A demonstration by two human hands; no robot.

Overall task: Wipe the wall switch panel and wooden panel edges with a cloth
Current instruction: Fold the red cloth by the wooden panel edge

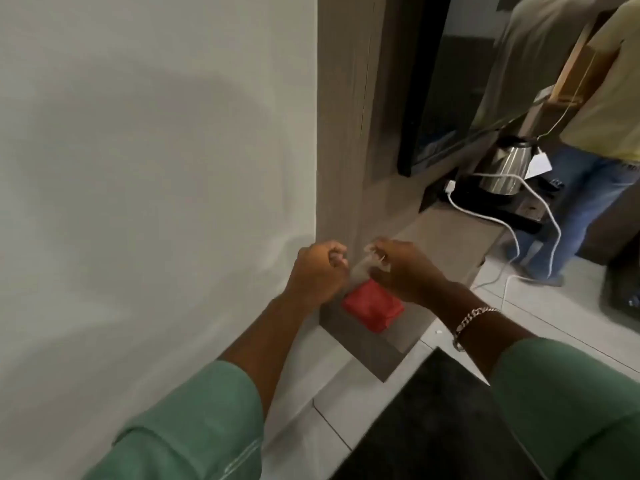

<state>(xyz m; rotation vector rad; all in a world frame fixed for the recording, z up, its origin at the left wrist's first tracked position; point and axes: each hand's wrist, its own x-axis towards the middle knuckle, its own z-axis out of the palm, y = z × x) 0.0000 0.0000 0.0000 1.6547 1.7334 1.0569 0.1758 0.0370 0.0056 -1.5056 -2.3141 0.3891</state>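
Note:
A thin pale cloth or wipe [360,268] is stretched between my two hands, just above a red packet [372,308] lying on a low wooden shelf [408,233]. My left hand [318,271] is closed on the cloth's left end. My right hand [401,271] pinches its right end. Both hands are right in front of the vertical wooden panel edge [341,133], which meets the white wall [156,168]. No switch panel shows in this view.
On the shelf further right stand a steel kettle [507,168] on a black tray and a white charger cable [502,223] trailing to the floor. Another person in jeans [588,188] stands at the far right. A dark mat [433,420] covers the tiled floor below.

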